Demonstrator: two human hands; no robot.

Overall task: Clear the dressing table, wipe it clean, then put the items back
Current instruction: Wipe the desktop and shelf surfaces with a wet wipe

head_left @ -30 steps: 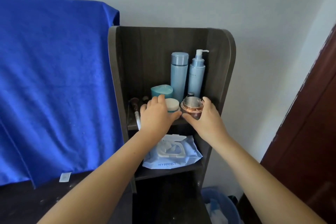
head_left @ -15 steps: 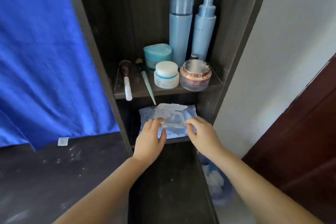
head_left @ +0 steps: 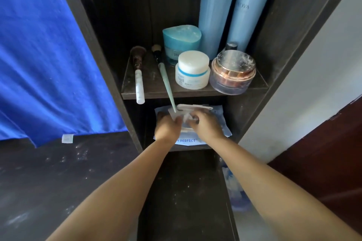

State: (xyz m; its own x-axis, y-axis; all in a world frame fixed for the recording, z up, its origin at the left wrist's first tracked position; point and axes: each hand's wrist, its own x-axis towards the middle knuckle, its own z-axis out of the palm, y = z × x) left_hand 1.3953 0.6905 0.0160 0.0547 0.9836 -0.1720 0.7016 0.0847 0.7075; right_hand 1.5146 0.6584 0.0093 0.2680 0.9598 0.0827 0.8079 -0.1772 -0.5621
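The pale blue wipes pack (head_left: 221, 133), lid flipped up, lies on the lower shelf (head_left: 188, 147). The left hand (head_left: 168, 127) and right hand (head_left: 207, 127) rest on it, fingers pinching a white wipe (head_left: 185, 117) at its opening.

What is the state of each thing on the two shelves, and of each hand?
Wipes pack: lying flat on lower shelf, lid flap open.
White jar: upright, lid on.
Rose-gold jar: upright, lid on.
Teal jar: upright, lid on.
Two blue bottles: upright; tops out of view.
Two brushes: lying flat, handles overhanging the shelf edge.
Left hand: on the pack.
Right hand: at the pack's opening; grip unclear.
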